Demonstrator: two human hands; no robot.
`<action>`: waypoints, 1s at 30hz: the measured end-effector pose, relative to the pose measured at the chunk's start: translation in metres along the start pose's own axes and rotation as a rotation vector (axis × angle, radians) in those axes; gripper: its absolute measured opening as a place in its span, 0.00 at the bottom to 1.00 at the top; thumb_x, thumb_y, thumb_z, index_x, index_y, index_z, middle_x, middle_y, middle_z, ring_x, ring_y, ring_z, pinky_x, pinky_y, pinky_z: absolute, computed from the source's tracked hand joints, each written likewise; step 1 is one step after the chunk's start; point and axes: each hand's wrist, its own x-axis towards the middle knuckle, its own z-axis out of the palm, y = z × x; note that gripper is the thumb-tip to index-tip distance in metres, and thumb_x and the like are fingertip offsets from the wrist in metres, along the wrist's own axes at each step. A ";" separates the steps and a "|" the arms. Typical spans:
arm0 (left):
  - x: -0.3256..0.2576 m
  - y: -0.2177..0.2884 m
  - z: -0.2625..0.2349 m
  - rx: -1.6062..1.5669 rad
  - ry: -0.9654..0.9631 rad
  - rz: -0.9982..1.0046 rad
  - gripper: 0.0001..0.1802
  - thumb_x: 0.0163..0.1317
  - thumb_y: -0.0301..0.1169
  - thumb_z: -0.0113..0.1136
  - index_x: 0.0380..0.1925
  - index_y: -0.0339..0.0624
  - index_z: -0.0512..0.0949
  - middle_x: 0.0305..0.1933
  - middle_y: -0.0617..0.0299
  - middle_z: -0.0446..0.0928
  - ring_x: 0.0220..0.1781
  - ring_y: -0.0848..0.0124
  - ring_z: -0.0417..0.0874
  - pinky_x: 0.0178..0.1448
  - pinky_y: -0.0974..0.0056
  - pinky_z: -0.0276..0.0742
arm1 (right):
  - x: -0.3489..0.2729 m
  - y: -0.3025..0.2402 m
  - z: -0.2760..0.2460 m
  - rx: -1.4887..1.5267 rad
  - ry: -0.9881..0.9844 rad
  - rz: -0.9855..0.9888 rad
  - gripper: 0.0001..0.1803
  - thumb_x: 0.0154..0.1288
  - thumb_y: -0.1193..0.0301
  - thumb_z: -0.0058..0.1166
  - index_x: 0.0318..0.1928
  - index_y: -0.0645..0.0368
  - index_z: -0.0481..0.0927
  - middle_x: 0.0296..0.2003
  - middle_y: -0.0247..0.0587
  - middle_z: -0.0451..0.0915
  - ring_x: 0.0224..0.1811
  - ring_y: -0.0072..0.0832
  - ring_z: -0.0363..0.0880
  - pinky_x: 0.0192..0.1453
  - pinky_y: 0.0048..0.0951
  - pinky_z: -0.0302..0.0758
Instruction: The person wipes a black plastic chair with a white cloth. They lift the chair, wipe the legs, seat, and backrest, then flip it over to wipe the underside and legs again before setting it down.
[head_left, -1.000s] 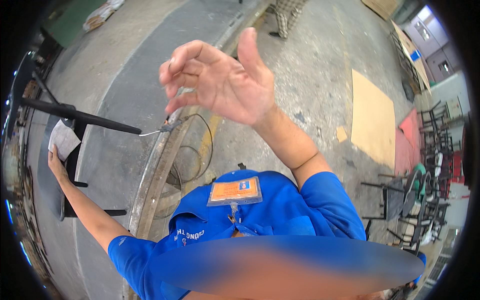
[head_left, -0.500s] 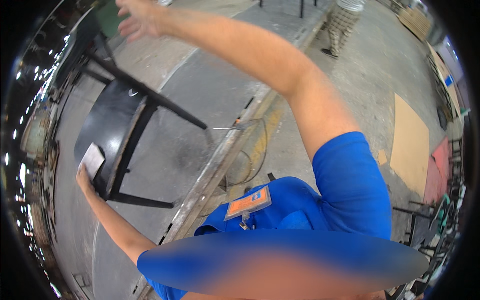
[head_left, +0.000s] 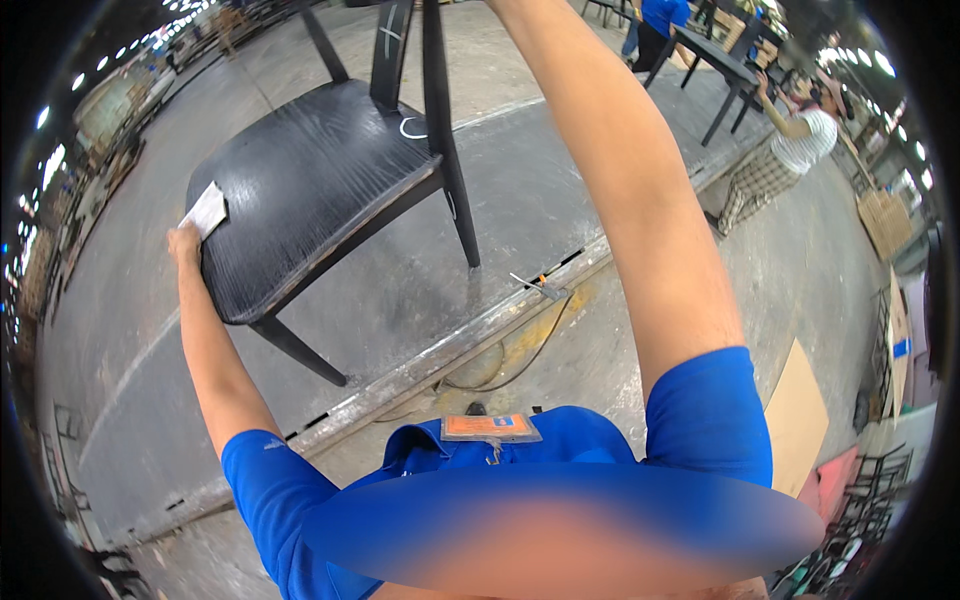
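Note:
A black wooden chair (head_left: 310, 160) stands upright on the grey platform to the left, its seat showing wood grain and a white chalk curve near the back. My left hand (head_left: 185, 243) is closed on a small pale sheet (head_left: 206, 212), which lies against the left edge of the seat; the sheet looks like folded paper or sandpaper. My right arm reaches up past the chair's back leg (head_left: 447, 140) toward the backrest. That hand lies beyond the upper edge of the picture, so its fingers are hidden.
A tool with a cable (head_left: 540, 287) rests on the platform's edge (head_left: 400, 370). At the upper right a person (head_left: 800, 145) in a white top handles another black chair (head_left: 715, 62); someone in blue (head_left: 662, 18) is behind. Cardboard (head_left: 797, 420) lies on the floor at right.
The chair now stands upright and farther right in view, where before it was tipped. My left hand still holds the sheet at the seat; my right hand has gone out of the picture.

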 end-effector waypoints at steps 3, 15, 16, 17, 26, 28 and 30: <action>-0.024 0.007 -0.023 -0.050 0.022 -0.016 0.31 0.57 0.45 0.57 0.51 0.29 0.71 0.56 0.38 0.71 0.60 0.48 0.72 0.61 0.53 0.68 | -0.028 -0.008 0.003 0.045 0.010 -0.041 0.24 0.59 0.51 0.43 0.46 0.57 0.72 0.40 0.45 0.75 0.44 0.42 0.74 0.53 0.52 0.70; -0.189 -0.014 -0.122 -0.682 0.269 0.118 0.31 0.59 0.46 0.56 0.48 0.24 0.72 0.50 0.41 0.76 0.51 0.55 0.79 0.54 0.58 0.71 | -0.332 -0.021 -0.037 0.059 0.047 -0.332 0.32 0.61 0.51 0.45 0.53 0.69 0.67 0.40 0.59 0.74 0.26 0.36 0.74 0.26 0.35 0.75; -0.198 -0.012 -0.129 -0.825 0.274 0.100 0.31 0.60 0.45 0.56 0.48 0.24 0.72 0.50 0.42 0.76 0.50 0.56 0.79 0.54 0.59 0.72 | -0.359 -0.018 -0.040 0.092 0.105 -0.333 0.32 0.62 0.50 0.44 0.53 0.69 0.67 0.40 0.60 0.74 0.27 0.36 0.74 0.26 0.35 0.74; -0.206 -0.010 -0.136 -0.990 0.295 0.097 0.30 0.60 0.44 0.56 0.48 0.23 0.71 0.50 0.43 0.76 0.50 0.57 0.79 0.53 0.59 0.72 | -0.384 -0.014 -0.044 0.125 0.108 -0.339 0.33 0.62 0.49 0.43 0.53 0.69 0.67 0.40 0.60 0.74 0.27 0.36 0.74 0.25 0.35 0.74; -0.326 -0.028 -0.203 -1.483 -0.388 0.043 0.20 0.68 0.36 0.47 0.53 0.33 0.71 0.53 0.54 0.75 0.54 0.64 0.77 0.59 0.60 0.71 | -0.569 0.049 -0.090 0.461 0.227 -0.416 0.39 0.63 0.42 0.38 0.59 0.66 0.62 0.44 0.62 0.70 0.29 0.35 0.70 0.24 0.31 0.71; -0.357 -0.035 -0.209 -1.476 -0.380 0.050 0.20 0.68 0.36 0.46 0.54 0.34 0.71 0.54 0.55 0.75 0.54 0.65 0.76 0.59 0.60 0.71 | -0.598 0.064 -0.100 0.505 0.273 -0.398 0.41 0.62 0.40 0.39 0.60 0.65 0.62 0.44 0.61 0.70 0.29 0.35 0.70 0.25 0.31 0.71; -0.382 -0.034 -0.214 -1.422 -0.290 0.060 0.20 0.68 0.36 0.46 0.53 0.32 0.71 0.53 0.54 0.75 0.54 0.65 0.76 0.58 0.61 0.71 | -0.622 0.079 -0.110 0.529 0.326 -0.384 0.43 0.61 0.38 0.39 0.60 0.64 0.62 0.44 0.61 0.70 0.29 0.35 0.70 0.26 0.31 0.71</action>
